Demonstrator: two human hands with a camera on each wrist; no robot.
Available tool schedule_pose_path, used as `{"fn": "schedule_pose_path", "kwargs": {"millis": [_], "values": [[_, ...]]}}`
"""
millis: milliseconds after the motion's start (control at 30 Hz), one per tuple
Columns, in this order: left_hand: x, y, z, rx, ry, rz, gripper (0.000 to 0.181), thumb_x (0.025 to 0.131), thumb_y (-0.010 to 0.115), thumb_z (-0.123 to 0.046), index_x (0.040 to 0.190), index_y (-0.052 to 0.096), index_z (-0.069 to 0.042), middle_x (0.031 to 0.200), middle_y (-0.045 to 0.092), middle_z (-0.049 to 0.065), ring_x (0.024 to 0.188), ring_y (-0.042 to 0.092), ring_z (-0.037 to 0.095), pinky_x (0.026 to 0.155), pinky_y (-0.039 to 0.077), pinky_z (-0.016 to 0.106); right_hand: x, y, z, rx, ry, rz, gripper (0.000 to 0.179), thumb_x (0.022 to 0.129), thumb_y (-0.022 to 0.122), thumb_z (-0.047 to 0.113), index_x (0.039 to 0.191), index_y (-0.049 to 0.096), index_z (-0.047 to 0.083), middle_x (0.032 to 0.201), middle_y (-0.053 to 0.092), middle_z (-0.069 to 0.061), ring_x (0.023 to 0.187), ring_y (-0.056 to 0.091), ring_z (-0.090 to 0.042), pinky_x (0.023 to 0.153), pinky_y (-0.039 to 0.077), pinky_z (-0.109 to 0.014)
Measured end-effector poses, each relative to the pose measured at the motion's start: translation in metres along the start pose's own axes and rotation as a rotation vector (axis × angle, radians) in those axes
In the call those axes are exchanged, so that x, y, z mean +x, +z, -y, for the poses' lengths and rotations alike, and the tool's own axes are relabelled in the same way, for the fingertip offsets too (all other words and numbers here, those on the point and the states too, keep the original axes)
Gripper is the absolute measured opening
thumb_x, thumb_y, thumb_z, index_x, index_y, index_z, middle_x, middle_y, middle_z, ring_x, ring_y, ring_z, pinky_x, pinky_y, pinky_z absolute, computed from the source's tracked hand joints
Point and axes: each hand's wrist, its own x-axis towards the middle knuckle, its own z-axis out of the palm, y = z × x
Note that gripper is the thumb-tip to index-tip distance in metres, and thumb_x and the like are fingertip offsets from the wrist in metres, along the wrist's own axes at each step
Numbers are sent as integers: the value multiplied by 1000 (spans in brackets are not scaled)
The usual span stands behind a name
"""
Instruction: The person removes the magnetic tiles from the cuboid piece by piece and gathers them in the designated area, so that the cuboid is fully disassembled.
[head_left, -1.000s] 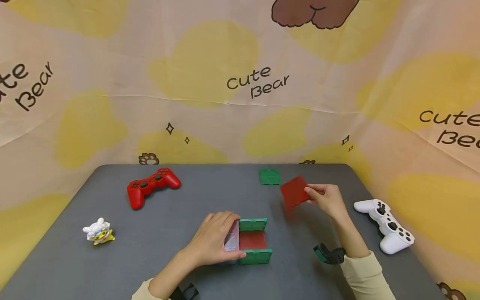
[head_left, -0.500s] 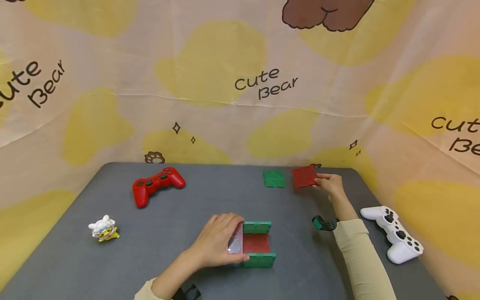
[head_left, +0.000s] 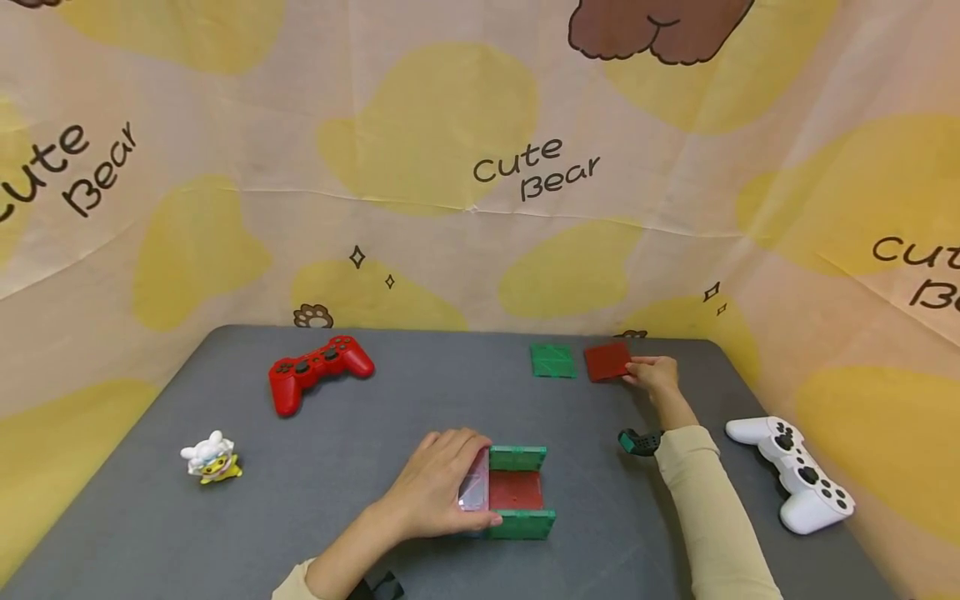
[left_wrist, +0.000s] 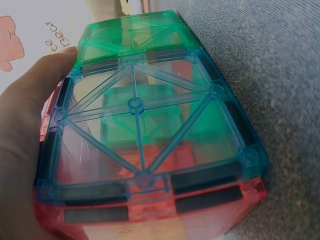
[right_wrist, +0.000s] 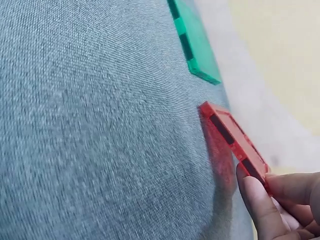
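Observation:
My left hand (head_left: 438, 487) grips a box-like build of see-through magnetic tiles, thumb along its near side and fingers over the far side. Two upright green tiles (head_left: 521, 526) flank a red tile (head_left: 516, 491) lying between them, and that right end stands open. A blue-framed tile (left_wrist: 136, 106) forms one side in the left wrist view, with a red tile (left_wrist: 150, 212) along its edge. At the table's far right, my right hand (head_left: 655, 377) pinches a loose red square tile (head_left: 606, 362) by its right edge, tilted just over the cloth.
A loose green tile (head_left: 553, 362) lies left of the pinched one. A red game controller (head_left: 318, 372) and a small white-and-yellow figurine (head_left: 212, 458) sit at left. At right lies a white controller (head_left: 791, 475). A printed cloth (head_left: 420, 167) hangs behind the grey table.
My right hand has carried the red tile back and lowered it toward the table, beside the green one. The left hand keeps its grip on the build; the head view has shifted slightly.

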Motion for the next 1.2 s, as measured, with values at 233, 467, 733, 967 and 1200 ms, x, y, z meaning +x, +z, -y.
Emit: {"fn": "schedule_pose_path", "kwargs": {"millis": [233,467,733,967,1200], "values": [[-1,1,2,3,0,-9,78,66,59,-72,120,50,-16,112,54,-8,104,49,8,85,39,33,-3,9,2,-254,-56,-89,32,84,61,2,112,58,-14,113,56,-34,60,67,-15,68,54,-31],[0,1,2,6,-1,-11,79,66,59,-72,120,50,-15,112,54,-8,104,49,8,85,39,33,-6,16,9,-513,-51,-227,31,83,65,18,104,67,-5,113,59,-27,104,53,-44,92,40,-50],[2,2,1,4,-6,-2,80,66,59,-72,121,50,-15,113,53,-8,104,48,8,85,39,34,-5,12,3,-570,-38,-261,27,82,66,20,98,69,-1,71,69,-14,86,62,-37,76,47,-47],[2,0,0,5,-7,0,79,66,59,-72,121,50,-15,113,54,-8,104,49,8,86,39,34,-2,9,2,-535,-47,-259,24,82,66,16,95,69,-4,51,61,-1,59,60,-22,80,47,-47],[2,1,0,12,-4,-1,79,66,59,-72,120,51,-15,112,54,-8,104,49,8,87,39,34,-4,8,0,-542,-55,-234,28,85,64,22,98,69,-3,50,60,2,55,57,-15,73,47,-44]]}}
